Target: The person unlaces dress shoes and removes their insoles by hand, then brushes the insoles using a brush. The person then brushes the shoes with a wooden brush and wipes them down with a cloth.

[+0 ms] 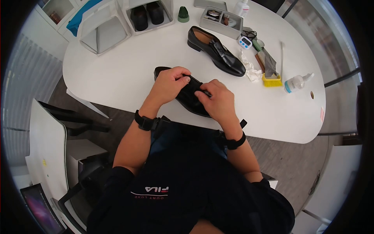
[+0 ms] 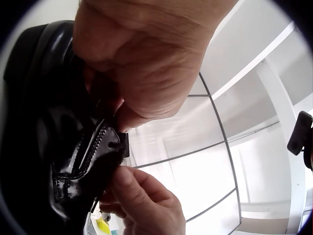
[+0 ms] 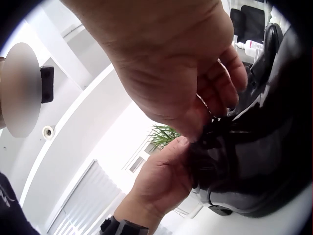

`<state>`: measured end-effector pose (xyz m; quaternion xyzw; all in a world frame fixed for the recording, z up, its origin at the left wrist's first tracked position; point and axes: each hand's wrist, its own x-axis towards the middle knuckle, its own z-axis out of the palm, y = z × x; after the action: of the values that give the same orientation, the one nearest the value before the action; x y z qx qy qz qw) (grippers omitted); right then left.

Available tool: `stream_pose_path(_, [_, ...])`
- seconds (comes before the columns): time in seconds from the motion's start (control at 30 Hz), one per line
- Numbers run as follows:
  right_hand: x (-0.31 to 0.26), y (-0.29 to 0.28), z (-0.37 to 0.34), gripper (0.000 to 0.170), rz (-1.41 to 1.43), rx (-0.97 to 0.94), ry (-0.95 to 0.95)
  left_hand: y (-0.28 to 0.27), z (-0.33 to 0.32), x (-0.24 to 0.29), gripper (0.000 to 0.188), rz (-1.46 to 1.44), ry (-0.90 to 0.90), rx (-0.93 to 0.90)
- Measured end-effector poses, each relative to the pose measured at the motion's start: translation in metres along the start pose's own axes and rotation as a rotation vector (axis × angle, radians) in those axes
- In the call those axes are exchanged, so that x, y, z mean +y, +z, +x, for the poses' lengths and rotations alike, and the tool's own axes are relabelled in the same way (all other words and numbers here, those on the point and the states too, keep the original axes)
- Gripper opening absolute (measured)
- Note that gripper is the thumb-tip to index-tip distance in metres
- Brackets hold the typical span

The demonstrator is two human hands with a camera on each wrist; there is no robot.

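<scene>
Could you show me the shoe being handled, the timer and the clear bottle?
Handled shoe (image 1: 190, 98), head view: on its upper.
Timer (image 1: 245, 42), head view: on its display.
Clear bottle (image 1: 295, 83), head view: on its body.

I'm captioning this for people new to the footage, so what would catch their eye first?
Probably the left hand and right hand, both gripping the upper of a glossy black shoe at the near edge of the white table. Next comes the second shoe, farther back and to the right, then the bright yellow brush on the table's right side.
</scene>
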<state>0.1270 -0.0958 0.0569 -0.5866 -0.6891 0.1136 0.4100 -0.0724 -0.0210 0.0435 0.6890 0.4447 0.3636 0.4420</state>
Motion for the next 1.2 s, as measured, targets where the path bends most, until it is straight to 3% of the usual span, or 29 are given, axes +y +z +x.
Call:
stream_pose_path(0.03, [0.001, 0.001, -0.001, 0.015, -0.022, -0.087, 0.028, 0.001, -0.001, 0.002, 0.021, -0.002, 0.003, -0.003])
stream_pose_path(0.17, [0.003, 0.002, -0.002, 0.013, -0.042, -0.093, 0.034, -0.002, -0.003, 0.007, 0.023, 0.027, -0.038, -0.006])
stream_pose_path(0.27, [0.011, -0.008, 0.001, 0.008, 0.108, -0.154, 0.161, -0.004, -0.005, 0.009, 0.025, 0.046, -0.015, -0.006])
stream_pose_path(0.33, [0.020, -0.022, 0.006, 0.010, 0.648, -0.410, 0.547, -0.005, -0.006, 0.010, 0.027, 0.049, -0.011, 0.002])
stream_pose_path(0.37, [0.020, -0.028, 0.006, 0.010, 0.647, -0.410, 0.547, -0.005, -0.006, 0.009, 0.028, 0.049, -0.008, 0.016])
stream_pose_path(0.47, [0.016, -0.052, 0.003, 0.018, 1.193, -0.486, 0.522, -0.002, -0.007, 0.007, 0.029, 0.063, 0.003, 0.040])
stream_pose_path(0.5, [0.013, -0.058, 0.002, 0.018, 1.193, -0.486, 0.523, -0.002, -0.007, 0.006, 0.029, 0.077, 0.009, 0.054])
stream_pose_path(0.57, [0.010, -0.070, -0.001, 0.019, 1.853, -0.527, 0.186, 0.000, -0.009, 0.001, 0.029, 0.060, 0.003, 0.072])
stream_pose_path(0.63, [0.009, -0.076, -0.001, 0.021, 1.830, -0.540, 0.151, 0.001, -0.011, 0.001, 0.029, 0.044, -0.001, 0.089])
stream_pose_path(0.7, [-0.001, -0.078, -0.005, 0.019, 1.540, -0.515, 0.081, 0.003, -0.018, 0.005, 0.032, 0.121, 0.407, 0.133])
stream_pose_path(0.73, [-0.007, -0.080, -0.007, 0.018, 1.427, -0.505, 0.128, 0.005, -0.021, 0.013, 0.032, 0.119, 0.410, 0.127])
stream_pose_path(0.8, [-0.009, -0.080, -0.007, 0.017, 1.357, -0.555, 0.106, 0.004, -0.030, 0.037, 0.036, 0.272, 0.644, -0.024])
stream_pose_path(0.93, [-0.008, -0.077, -0.006, 0.016, 1.185, -0.710, -0.012, 0.010, -0.038, 0.053, 0.034, 0.511, 0.600, 0.076])
stream_pose_path(1.07, [0.003, -0.080, -0.005, 0.017, 1.115, -0.857, -0.061, 0.007, -0.032, 0.019, 0.032, 0.540, 0.553, 0.089])
stream_pose_path(1.13, [0.010, -0.074, -0.005, 0.019, 1.125, -0.906, -0.063, 0.006, -0.031, 0.016, 0.029, 0.358, 0.361, 0.173])
stream_pose_path(1.17, [0.013, -0.067, -0.007, 0.019, 0.938, -0.786, 0.147, 0.006, -0.031, 0.017, 0.029, 0.358, 0.362, 0.171])
stream_pose_path(1.2, [0.016, -0.059, -0.007, 0.020, 0.744, -0.659, 0.344, 0.004, -0.029, 0.018, 0.027, 0.070, 0.141, 0.165])
